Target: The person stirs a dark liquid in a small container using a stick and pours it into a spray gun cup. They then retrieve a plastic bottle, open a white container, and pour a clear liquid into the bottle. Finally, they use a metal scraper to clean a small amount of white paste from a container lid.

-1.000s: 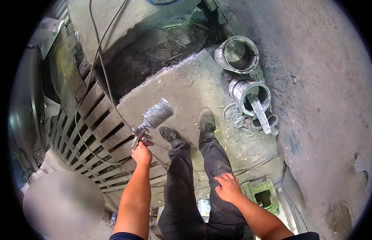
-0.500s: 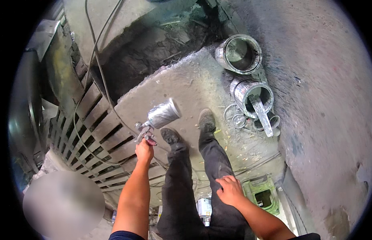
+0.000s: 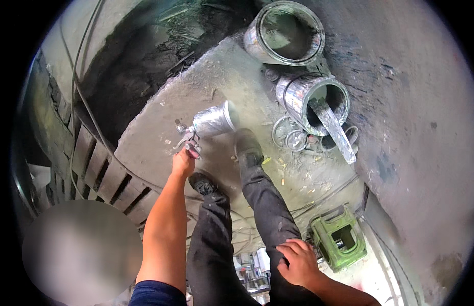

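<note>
Head camera, single fisheye view, looking steeply down from the wearer's head.

The lens faces almost straight down along the body: both trouser legs and shoes sit near the middle, forearms enter from the lower edge. The left hand (image 3: 183, 162) reaches out at mid-frame with a spray gun (image 3: 209, 125); the right hand (image 3: 297, 262) rests low, close to the lens. The concrete floor (image 3: 160, 132) lies further below, with two paint buckets (image 3: 318, 97) toward the upper right and a green stool (image 3: 339, 237) at lower right. Straight edges bow toward the dark round rim. No second view is present, so no overlap to record.
</note>
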The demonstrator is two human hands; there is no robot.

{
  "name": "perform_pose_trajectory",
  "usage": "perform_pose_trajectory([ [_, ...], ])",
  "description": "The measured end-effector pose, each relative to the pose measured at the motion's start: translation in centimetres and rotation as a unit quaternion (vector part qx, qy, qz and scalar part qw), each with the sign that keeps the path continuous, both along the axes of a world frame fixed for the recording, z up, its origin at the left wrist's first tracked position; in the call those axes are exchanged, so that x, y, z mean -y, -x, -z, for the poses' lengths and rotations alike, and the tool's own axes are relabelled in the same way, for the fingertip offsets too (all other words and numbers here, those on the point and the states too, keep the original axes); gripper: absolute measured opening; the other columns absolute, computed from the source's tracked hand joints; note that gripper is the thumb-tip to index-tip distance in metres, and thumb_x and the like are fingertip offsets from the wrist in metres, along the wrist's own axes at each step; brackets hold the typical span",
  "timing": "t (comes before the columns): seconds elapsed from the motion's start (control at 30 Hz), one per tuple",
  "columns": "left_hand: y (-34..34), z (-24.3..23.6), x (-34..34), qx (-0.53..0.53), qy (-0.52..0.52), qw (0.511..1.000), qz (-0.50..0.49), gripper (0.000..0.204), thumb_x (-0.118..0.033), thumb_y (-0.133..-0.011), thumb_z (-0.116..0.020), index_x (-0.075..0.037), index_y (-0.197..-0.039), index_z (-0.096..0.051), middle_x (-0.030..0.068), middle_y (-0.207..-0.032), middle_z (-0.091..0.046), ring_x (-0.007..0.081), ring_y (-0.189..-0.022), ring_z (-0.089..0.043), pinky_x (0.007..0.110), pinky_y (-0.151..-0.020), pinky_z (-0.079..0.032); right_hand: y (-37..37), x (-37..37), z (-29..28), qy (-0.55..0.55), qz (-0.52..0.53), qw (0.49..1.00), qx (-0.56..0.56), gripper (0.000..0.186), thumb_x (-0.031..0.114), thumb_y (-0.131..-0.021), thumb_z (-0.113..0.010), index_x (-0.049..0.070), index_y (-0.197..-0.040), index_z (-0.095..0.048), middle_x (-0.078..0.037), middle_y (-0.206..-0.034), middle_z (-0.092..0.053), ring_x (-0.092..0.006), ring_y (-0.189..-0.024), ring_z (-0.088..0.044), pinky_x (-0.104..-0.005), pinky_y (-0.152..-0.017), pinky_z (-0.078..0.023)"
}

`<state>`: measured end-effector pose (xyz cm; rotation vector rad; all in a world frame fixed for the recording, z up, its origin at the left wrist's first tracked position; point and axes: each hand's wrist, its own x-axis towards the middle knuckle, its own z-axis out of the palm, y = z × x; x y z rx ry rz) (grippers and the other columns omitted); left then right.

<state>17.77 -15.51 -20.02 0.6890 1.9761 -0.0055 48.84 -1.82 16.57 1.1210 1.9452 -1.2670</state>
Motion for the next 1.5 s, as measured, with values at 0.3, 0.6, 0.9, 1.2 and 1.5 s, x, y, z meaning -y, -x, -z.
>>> perform_pose_trajectory([
  [0.3,-0.7,-6.9,3.0,0.099,0.067,0.989,0.085,0.063,-0.029,-0.084,-0.066,-0.011,-0.139,-0.042,0.0204,-0.118,-0.062,0.0369,-0.112,-0.058,0.044,-0.093,-0.047,-0.6,5.8,-0.9,-0.065,0.048,0.997,0.004,0.032,0.018,-0.073,-0.063,0.008,-0.103,-0.067,-0.008,-0.108,-0.065,-0.0279,-0.112,-0.054,-0.0470,-0.092,-0.043],
  [0.6,-4.9,-29.9,12.3,0.208,0.089,0.896,0.381,0.062,-0.052,-0.090,-0.050,-0.003,-0.129,-0.054,0.0128,-0.145,-0.044,0.0324,-0.138,-0.034,0.042,-0.113,-0.027,-2.3,18.8,-1.7,-0.030,0.177,0.984,0.003,0.054,0.020,-0.080,-0.058,0.012,-0.133,-0.053,-0.014,-0.144,-0.043,-0.0331,-0.135,-0.036,-0.0444,-0.111,-0.030],
  [0.9,-6.7,-47.7,8.6,0.196,0.160,0.819,0.516,0.065,-0.052,-0.091,-0.052,0.000,-0.131,-0.055,0.0230,-0.146,-0.038,0.0346,-0.135,-0.038,0.038,-0.110,-0.031,-12.3,30.3,-14.7,0.070,0.478,0.876,-0.014,0.058,0.029,-0.083,-0.056,0.008,-0.137,-0.049,-0.017,-0.143,-0.046,-0.0317,-0.133,-0.042,-0.0340,-0.109,-0.034],
  [1.2,-15.8,-56.3,5.0,0.075,-0.055,0.801,0.591,0.038,-0.035,-0.092,-0.051,0.001,-0.092,-0.063,0.0251,-0.091,-0.065,0.0394,-0.087,-0.064,0.046,-0.075,-0.048,-13.8,56.6,-23.8,-0.019,0.745,0.648,0.157,0.042,0.040,-0.089,-0.056,0.000,-0.082,-0.067,-0.027,-0.085,-0.064,-0.0416,-0.084,-0.061,-0.0447,-0.076,-0.048],
  [1.5,-28.2,-59.6,13.4,0.181,-0.122,0.823,0.525,0.019,-0.019,-0.096,-0.054,0.000,-0.093,-0.056,0.0118,-0.080,-0.061,0.0217,-0.074,-0.060,0.033,-0.066,-0.047,-9.4,76.2,-22.5,-0.049,0.881,0.434,0.180,0.030,0.027,-0.097,-0.046,0.002,-0.106,-0.059,-0.026,-0.103,-0.063,-0.0445,-0.098,-0.058,-0.0448,-0.088,-0.046],
])
